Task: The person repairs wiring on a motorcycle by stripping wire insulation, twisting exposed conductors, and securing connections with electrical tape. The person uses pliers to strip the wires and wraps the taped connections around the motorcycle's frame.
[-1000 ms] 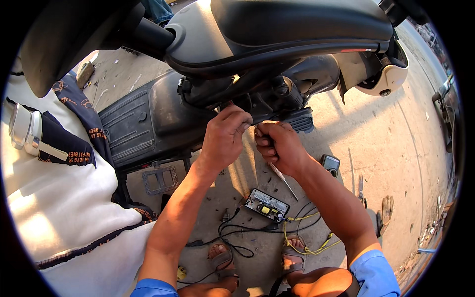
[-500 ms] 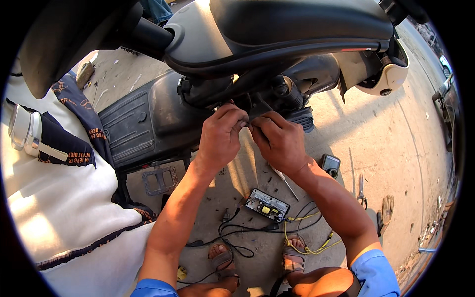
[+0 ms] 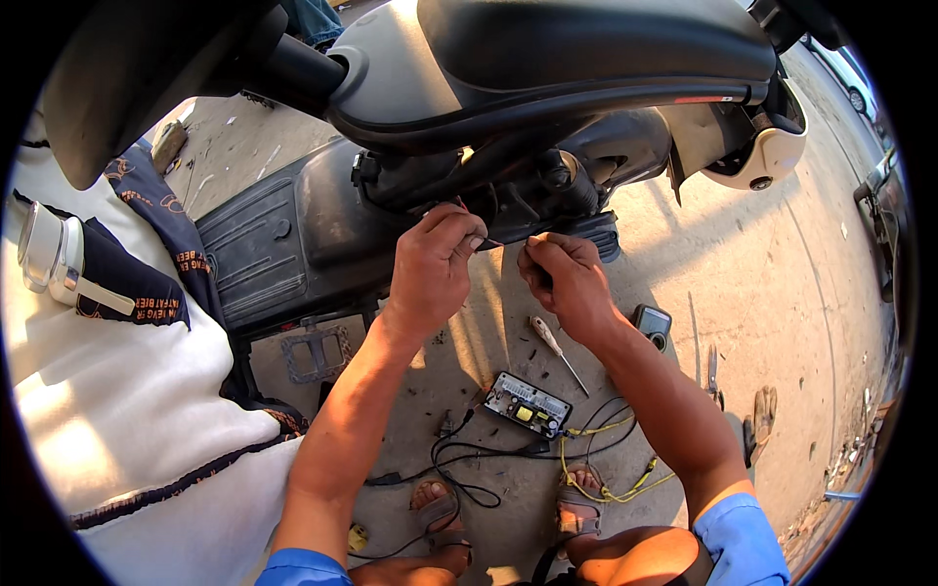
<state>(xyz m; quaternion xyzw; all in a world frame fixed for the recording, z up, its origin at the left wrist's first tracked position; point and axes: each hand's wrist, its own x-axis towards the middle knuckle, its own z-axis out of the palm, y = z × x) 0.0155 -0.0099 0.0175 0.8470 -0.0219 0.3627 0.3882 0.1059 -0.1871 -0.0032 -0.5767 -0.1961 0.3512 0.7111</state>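
Side by side below the scooter's (image 3: 322, 234) dark body, both my hands are raised at its near side. A thin wire (image 3: 495, 242), dark with a reddish stretch, is pinched between the thumb and fingers of my left hand (image 3: 432, 269). Its tip sticks out toward my right hand (image 3: 570, 278), which is a short gap away. The thumb and forefinger of that right hand are pressed together; whatever they hold, if anything, is too small to make out. Above them is the black seat (image 3: 596, 44).
On the ground lie a screwdriver (image 3: 559, 354), an opened circuit board (image 3: 528, 404), black cables (image 3: 479, 451), yellow wires (image 3: 625, 493), a small dark device (image 3: 652, 325), pliers (image 3: 713, 371) and a glove (image 3: 762, 420). A white helmet (image 3: 757, 161) hangs at the right; white cloth (image 3: 147, 391) covers the left.
My right hand has moved right, away from my left, opening a gap where the wire's tip now shows. The screwdriver's handle has come into sight.
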